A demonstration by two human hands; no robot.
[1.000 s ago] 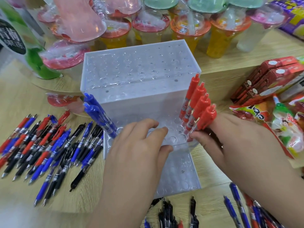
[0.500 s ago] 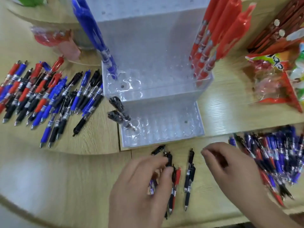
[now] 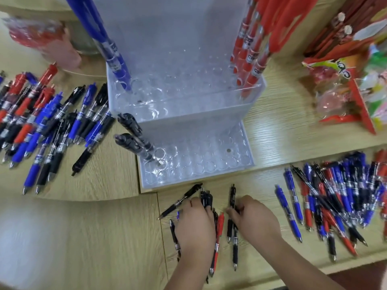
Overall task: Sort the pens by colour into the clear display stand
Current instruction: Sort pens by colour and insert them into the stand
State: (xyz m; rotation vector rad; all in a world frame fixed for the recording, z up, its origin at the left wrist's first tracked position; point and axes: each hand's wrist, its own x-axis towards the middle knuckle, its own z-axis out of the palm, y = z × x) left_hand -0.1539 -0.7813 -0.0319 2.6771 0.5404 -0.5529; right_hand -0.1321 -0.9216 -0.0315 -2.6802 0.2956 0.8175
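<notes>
- The display stand (image 3: pixel 188 114) is clear, its tiers dotted with rows of round holes.
- The blue pens (image 3: pixel 104 38) standing at its left are deep blue.
- The red pens (image 3: pixel 251 49) at its right are red, with white label bands bearing dark lettering.
- The black pens (image 3: pixel 134 143) on the lower tier are black.
- The left heap (image 3: pixel 41 122) and the right heap (image 3: pixel 339 195) mix red, blue and black.
- The loose pens (image 3: pixel 235 250) are black, bar one red.
- The table (image 3: pixel 83 237) is pale wood grain.
- The snack packets (image 3: pixel 356 80) are red, orange, green and pink.

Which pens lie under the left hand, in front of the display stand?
Some black pens stick out beyond the left hand, and a red pen lies along its right edge. How many the palm covers cannot be seen.
</notes>
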